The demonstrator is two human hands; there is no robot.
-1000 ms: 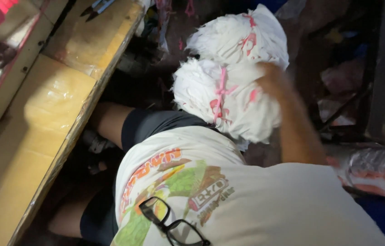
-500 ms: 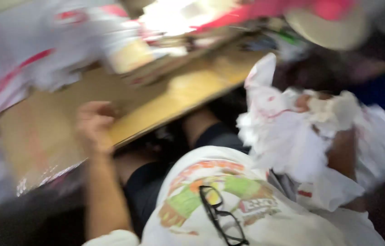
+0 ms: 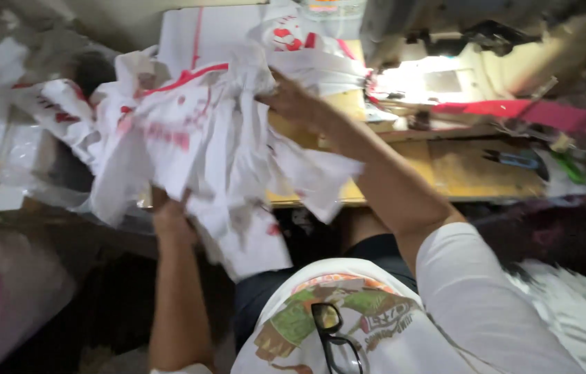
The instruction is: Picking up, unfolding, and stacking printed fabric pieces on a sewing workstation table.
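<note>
Two bare hands work on one big bundle of white cloth pieces with red print (image 3: pixel 189 138), which hangs over the front edge of a wooden tabletop (image 3: pixel 473 173) and spreads to the left over it. The tabletop is yellowish-brown and worn, and it runs from the middle to the right side of the view; its front edge is straight, and under it the space is dark. The room is crowded and not bright, only a strong light falls on the plate of a sewing machine (image 3: pixel 431 48) at the back right. Beside the machine a red strip of fabric (image 3: pixel 535 114) lies across the tabletop, and near it there are small tools, too blurred to tell. The left hand (image 3: pixel 168 215) is below the bundle, at the tabletop edge, and its grip is closed on the lower cloth pieces from under. The right hand (image 3: pixel 293 104) reaches forward over the tabletop, and its grip is clenched on the upper part of the bundle. At the far left lie clear plastic bags (image 3: pixel 2 159), crumpled, just beside the cloth. Free room is small: only the bare wood on the right of the right arm is open. A pair of black glasses (image 3: pixel 334 336) hangs at the collar of the person's white printed shirt (image 3: pixel 348 325).
</note>
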